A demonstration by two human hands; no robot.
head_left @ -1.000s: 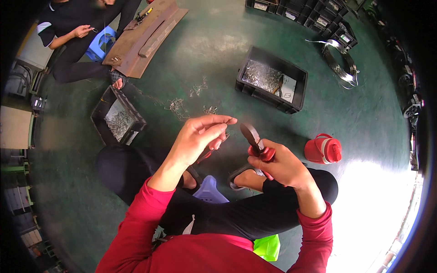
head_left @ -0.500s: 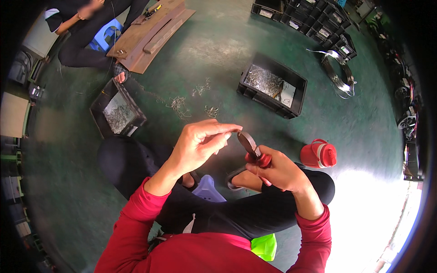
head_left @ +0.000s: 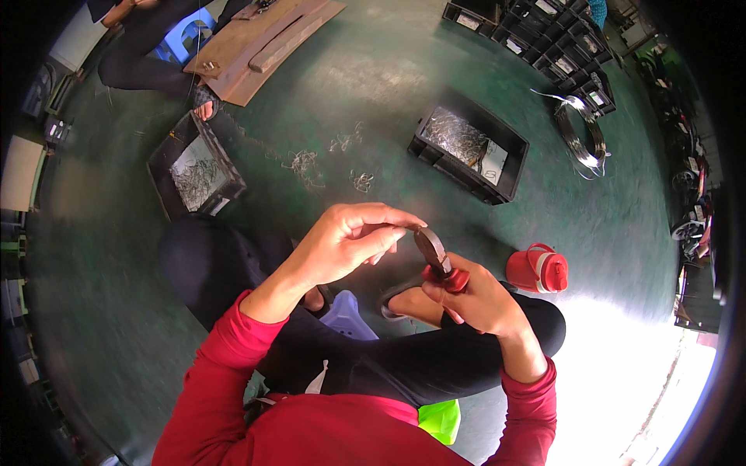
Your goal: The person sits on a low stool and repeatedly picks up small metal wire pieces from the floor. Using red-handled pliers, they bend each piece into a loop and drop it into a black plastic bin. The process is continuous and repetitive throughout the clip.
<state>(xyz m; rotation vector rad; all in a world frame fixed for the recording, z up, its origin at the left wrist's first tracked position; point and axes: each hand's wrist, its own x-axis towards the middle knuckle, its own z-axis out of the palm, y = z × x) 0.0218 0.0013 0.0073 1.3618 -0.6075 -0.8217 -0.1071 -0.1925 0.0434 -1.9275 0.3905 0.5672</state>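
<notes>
My right hand [head_left: 483,301] is wrapped round the red handles of a pair of pliers [head_left: 431,250], whose dark metal head points up and to the left. My left hand [head_left: 350,241] is closed in a pinch, thumb against fingers. Between its fingertips sits what looks like a thin piece of wire, mostly hidden, reaching the jaws of the pliers. The left index fingertip lies at the tip of the jaws. Both hands are above my lap, with bent wire pieces [head_left: 305,165] scattered on the green floor beyond them.
A black crate [head_left: 505,186] of wire pieces stands ahead; another crate [head_left: 230,186] is at the left. Near the right knee stands a red jug [head_left: 550,272]. Farther off are a wire coil [head_left: 597,147], stacked crates [head_left: 536,35], wooden boards [head_left: 241,66] and a seated person [head_left: 132,66].
Both hands and the pliers have shifted slightly, the pliers' head a little to the right. The left pinch stays at the jaws. The other person's hands have moved toward the picture's upper edge.
</notes>
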